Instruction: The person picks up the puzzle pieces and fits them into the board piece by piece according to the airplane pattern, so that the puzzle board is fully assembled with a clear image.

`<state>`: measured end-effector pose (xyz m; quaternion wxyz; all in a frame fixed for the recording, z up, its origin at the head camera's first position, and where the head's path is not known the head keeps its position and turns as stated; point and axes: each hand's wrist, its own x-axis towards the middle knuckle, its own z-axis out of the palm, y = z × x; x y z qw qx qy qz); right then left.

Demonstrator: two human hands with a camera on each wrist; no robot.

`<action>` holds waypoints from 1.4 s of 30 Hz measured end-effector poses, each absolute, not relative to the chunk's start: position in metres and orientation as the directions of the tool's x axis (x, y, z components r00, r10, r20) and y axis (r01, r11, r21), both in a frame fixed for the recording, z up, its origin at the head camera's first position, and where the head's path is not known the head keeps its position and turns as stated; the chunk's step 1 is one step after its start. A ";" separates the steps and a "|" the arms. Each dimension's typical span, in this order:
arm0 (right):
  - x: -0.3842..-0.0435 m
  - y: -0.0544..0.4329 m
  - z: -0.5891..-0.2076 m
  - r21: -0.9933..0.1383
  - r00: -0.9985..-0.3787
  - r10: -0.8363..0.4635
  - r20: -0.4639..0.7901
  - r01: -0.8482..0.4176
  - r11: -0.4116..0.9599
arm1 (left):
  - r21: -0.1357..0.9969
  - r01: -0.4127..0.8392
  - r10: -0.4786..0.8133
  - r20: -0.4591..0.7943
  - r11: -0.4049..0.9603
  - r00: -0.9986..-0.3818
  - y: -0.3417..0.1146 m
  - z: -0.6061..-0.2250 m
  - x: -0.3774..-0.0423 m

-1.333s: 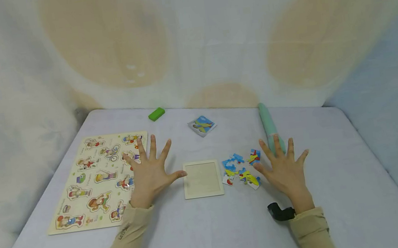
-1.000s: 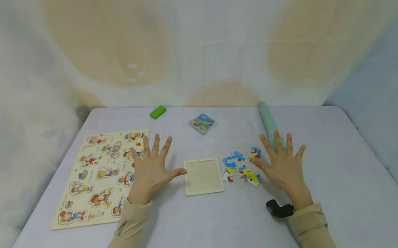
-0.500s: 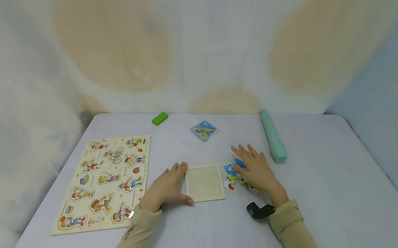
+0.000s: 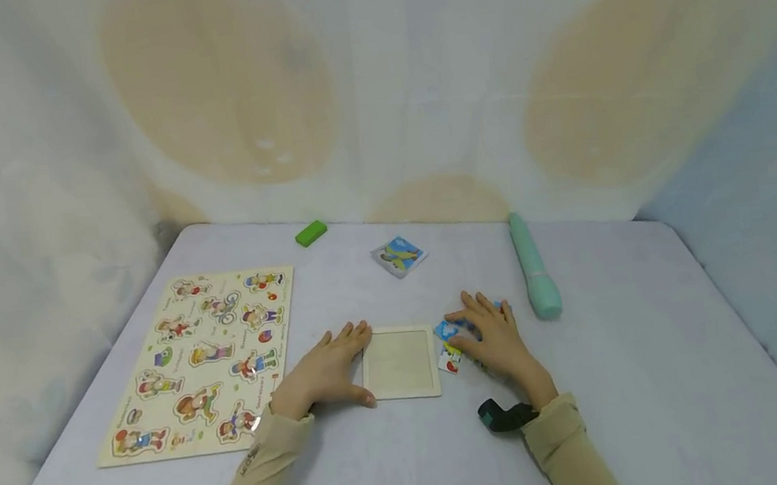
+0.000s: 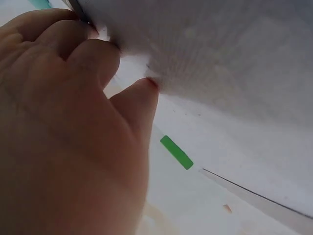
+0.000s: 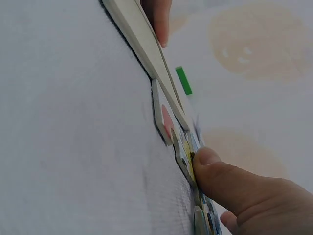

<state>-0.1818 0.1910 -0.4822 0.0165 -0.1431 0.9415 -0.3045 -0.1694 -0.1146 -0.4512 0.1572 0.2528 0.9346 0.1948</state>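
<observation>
A small square wooden puzzle tray (image 4: pixel 399 364) lies flat in the middle of the table. My left hand (image 4: pixel 324 372) rests along its left side, thumb spread toward the near corner and fingertips by the far one. Just right of the tray lie several blue, yellow and red jigsaw pieces (image 4: pixel 451 359), partly covered by my right hand (image 4: pixel 498 347), which spreads over them with bent fingers. In the right wrist view, the right thumb (image 6: pixel 220 181) touches the pieces' edge, and a white piece with a red patch (image 6: pixel 166 117) lies against the tray.
A large wooden board with pictures of children (image 4: pixel 204 353) lies at the left. Toward the back are a green block (image 4: pixel 311 233) and a square airplane picture in a clear wrapper (image 4: pixel 399 256). A long mint-green object with a thick end (image 4: pixel 535 272) lies behind the right hand.
Both hands came down from a raised, spread pose. The left moved to the tray's left side; the right moved leftward over the jigsaw pieces, its fingers now bending.
</observation>
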 end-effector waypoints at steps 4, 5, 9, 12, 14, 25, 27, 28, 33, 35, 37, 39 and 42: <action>-0.182 0.188 -0.481 -0.601 -0.962 -0.259 0.087 -0.258 0.756 | 0.434 0.429 0.545 -0.187 0.792 -0.817 -0.115 -0.450 -0.170; -0.182 0.187 -0.480 -0.603 -0.963 -0.253 0.092 -0.256 0.756 | 0.434 0.431 0.547 -0.187 0.791 -0.816 -0.116 -0.450 -0.170; -0.182 0.185 -0.478 -0.622 -0.971 -0.206 0.124 -0.238 0.746 | 0.443 0.427 0.548 -0.189 0.788 -0.815 -0.115 -0.448 -0.169; -0.181 0.183 -0.474 -0.649 -0.975 -0.153 0.161 -0.222 0.728 | 0.450 0.415 0.541 -0.195 0.790 -0.818 -0.115 -0.450 -0.169; -0.180 0.181 -0.470 -0.698 -0.981 -0.114 0.157 -0.192 0.690 | 0.451 0.407 0.533 -0.195 0.794 -0.823 -0.116 -0.450 -0.169; -0.185 0.152 -0.457 -0.967 -0.994 0.018 -0.111 0.112 0.227 | 0.458 0.403 0.531 -0.194 0.793 -0.825 -0.115 -0.451 -0.168; -0.186 0.141 -0.454 -0.973 -0.989 0.005 -0.149 0.148 0.179 | 0.457 0.401 0.530 -0.197 0.794 -0.824 -0.115 -0.451 -0.168; -0.187 0.134 -0.453 -0.972 -0.986 -0.003 -0.169 0.167 0.164 | 0.456 0.400 0.529 -0.198 0.795 -0.825 -0.114 -0.450 -0.168; -0.188 0.104 -0.456 -0.959 -0.976 -0.055 -0.209 0.194 0.207 | 0.465 0.391 0.528 -0.207 0.794 -0.824 -0.114 -0.449 -0.169; -0.189 0.094 -0.457 -0.946 -0.972 -0.071 -0.224 0.199 0.256 | 0.471 0.394 0.533 -0.207 0.790 -0.821 -0.114 -0.448 -0.168; -0.189 0.086 -0.458 -0.936 -0.967 -0.084 -0.239 0.206 0.284 | 0.478 0.397 0.539 -0.204 0.783 -0.817 -0.114 -0.448 -0.168; -0.189 0.080 -0.458 -0.931 -0.966 -0.091 -0.242 0.205 0.304 | 0.481 0.401 0.543 -0.202 0.780 -0.815 -0.115 -0.448 -0.168; -0.190 0.074 -0.459 -0.929 -0.969 -0.101 -0.227 0.185 0.319 | 0.481 0.401 0.543 -0.199 0.780 -0.816 -0.115 -0.448 -0.168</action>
